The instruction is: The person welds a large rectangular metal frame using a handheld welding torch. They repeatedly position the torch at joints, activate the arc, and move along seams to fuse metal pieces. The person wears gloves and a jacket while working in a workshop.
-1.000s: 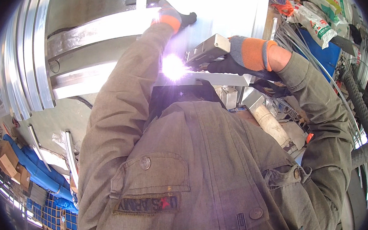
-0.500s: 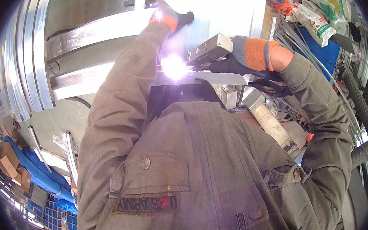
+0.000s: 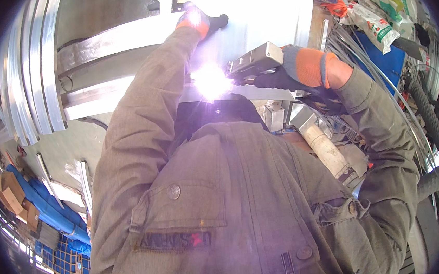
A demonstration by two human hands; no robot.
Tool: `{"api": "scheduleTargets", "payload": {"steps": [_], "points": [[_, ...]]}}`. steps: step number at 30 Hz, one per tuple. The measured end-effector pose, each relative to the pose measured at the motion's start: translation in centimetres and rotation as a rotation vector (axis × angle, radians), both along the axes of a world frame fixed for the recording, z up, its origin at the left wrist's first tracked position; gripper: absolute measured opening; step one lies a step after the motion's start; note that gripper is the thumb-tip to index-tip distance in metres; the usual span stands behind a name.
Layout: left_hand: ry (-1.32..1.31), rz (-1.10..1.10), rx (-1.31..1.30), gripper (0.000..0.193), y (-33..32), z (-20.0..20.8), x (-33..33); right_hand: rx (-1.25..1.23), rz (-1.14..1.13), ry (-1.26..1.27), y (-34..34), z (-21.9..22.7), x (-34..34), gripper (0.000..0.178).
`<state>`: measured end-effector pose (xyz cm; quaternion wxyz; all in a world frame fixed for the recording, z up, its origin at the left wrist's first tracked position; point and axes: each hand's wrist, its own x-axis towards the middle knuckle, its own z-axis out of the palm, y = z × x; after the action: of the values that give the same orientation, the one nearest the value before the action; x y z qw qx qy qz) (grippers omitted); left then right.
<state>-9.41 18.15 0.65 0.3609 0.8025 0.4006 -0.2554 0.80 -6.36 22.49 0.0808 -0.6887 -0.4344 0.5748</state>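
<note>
My right hand [image 3: 305, 67], in a grey glove with an orange cuff, is wrapped round the grip of a welding gun [image 3: 255, 59] with a boxy silver head. At its tip a white-violet flare [image 3: 210, 83] burns against a metal bar [image 3: 262, 92] close to my chest and hides the spot it touches. Farther off, my left hand [image 3: 199, 21], gloved alike, rests at the left side of a bright metal sheet [image 3: 266, 13]. Its thumb stretches right, apart from the fingers, which glare partly washes out.
Metal beams [image 3: 112, 39] run leftward to a stack of long silver profiles [image 3: 30, 65]. On the right lie plastic bags [image 3: 376, 24], thin rods and a thick dark hose [image 3: 432, 118]. Below the bar stands a pale cylinder [image 3: 324, 143]. Cardboard boxes [image 3: 10, 192] and blue wrapped material [image 3: 53, 209] lie lower left.
The welding gun, my right hand and the flare have shifted slightly right and down in the picture. The flare looks larger. My left hand stays about where it was.
</note>
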Motion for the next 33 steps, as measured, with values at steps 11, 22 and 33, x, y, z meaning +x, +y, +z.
{"api": "scheduleTargets", "payload": {"steps": [11, 22, 33], "points": [[-0.511, 0.435, 0.127, 0.088, 10.9, 2.6, -13.3, 0.421, -0.292, -0.315, -4.8, 6.9, -8.2, 0.037], [-0.033, 0.339, 0.842, 0.093, 32.5, 9.5, -36.0, 0.494, -0.957, 0.226, -3.0, -0.2, -21.3, 0.042], [0.147, 0.154, 0.681, 0.114, 31.1, 10.2, -31.9, 0.509, -1.400, 0.618, 0.8, -1.0, -24.0, 0.042]]}}
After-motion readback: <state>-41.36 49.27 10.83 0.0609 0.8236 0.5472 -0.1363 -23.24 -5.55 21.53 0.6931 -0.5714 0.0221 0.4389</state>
